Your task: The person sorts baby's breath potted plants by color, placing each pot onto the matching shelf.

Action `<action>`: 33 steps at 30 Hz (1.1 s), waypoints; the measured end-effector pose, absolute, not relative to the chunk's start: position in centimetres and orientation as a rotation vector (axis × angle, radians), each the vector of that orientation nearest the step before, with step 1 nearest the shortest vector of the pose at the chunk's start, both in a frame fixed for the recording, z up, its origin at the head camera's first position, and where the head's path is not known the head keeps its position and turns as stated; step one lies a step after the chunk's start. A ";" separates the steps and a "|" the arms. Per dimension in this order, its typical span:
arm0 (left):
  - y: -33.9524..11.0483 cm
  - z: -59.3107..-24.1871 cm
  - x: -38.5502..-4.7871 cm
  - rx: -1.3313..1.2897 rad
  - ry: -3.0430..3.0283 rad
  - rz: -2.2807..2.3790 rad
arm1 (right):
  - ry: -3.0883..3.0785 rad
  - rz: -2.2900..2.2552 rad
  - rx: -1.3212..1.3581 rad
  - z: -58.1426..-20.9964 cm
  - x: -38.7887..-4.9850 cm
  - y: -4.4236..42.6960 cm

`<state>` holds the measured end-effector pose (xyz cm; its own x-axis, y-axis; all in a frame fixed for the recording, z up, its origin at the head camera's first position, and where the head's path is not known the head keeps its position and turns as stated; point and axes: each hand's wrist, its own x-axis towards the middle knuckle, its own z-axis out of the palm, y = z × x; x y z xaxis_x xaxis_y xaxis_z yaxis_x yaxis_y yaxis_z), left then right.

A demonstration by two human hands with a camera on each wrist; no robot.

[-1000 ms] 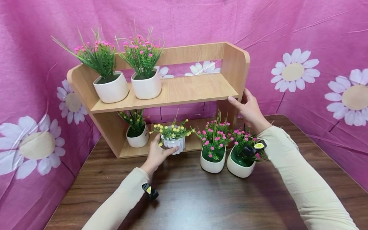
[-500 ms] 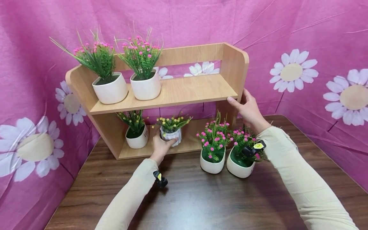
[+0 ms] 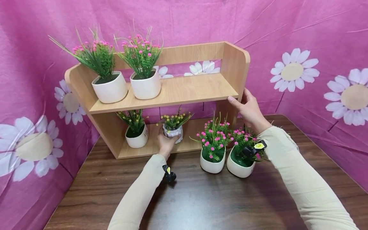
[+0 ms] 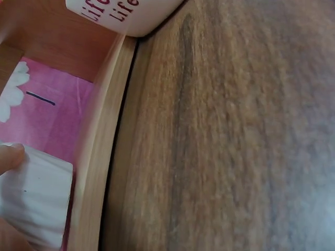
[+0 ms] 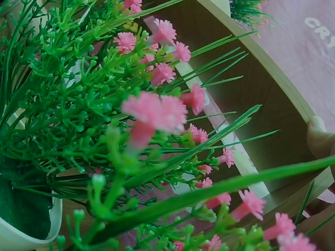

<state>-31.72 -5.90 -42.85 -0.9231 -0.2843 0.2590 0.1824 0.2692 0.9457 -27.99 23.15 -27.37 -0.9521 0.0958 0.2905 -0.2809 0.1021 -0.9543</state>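
Head view: wooden shelf (image 3: 198, 88) gripped at one side, white pot (image 3: 172, 131) held over its lower tier (image 3: 191, 135).
Right hand (image 3: 250, 110) clasps the shelf's end, likely to stop it shifting; left hand (image 3: 166, 143) curls round the pot's wall (yellow blooms (image 3: 174, 120) clear above), a low hold that should keep it upright; whether the pot's base touches down, I cannot tell.

Backdrop (image 3: 184, 19) pink, printed with white, tan-centred daisies (image 3: 291, 72). Shelf (image 3: 198, 86) pale wood grain; table (image 3: 187, 201) dark brown, streaked grain. Front pots (image 3: 212, 166) white, blooms (image 5: 157, 112) pink. "Life" pot (image 3: 138, 141) white, red lettering (image 4: 124, 10). Held pot (image 4: 39, 183) white, grey marks maybe just shadow; its flowers (image 3: 173, 119) yellow. Sleeves (image 3: 296, 166) cream.
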 end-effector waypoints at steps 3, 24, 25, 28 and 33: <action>-5.8 -42.9 -31.9 0.135 -2.196 -1.679 | -2.097 1.929 0.193 -27.3 -28.0 23.2; -5.6 -42.9 -32.6 0.163 -2.398 -1.552 | -2.111 1.864 0.166 -27.5 -28.1 23.4; -5.6 -42.9 -32.6 0.167 -2.400 -1.552 | -2.111 1.864 0.166 -27.5 -28.1 23.4; -5.5 -42.9 -32.6 0.167 -2.384 -1.564 | -2.111 1.863 0.166 -27.6 -28.1 23.4; -5.5 -43.0 -32.7 0.167 -2.360 -1.567 | -2.106 1.872 0.172 -27.7 -28.1 23.2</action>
<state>-32.66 -5.53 -43.01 -0.9474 -0.2607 0.1856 0.0698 0.3977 0.9149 -28.14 23.24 -27.66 -0.9425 0.1191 0.3123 -0.2961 0.1357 -0.9455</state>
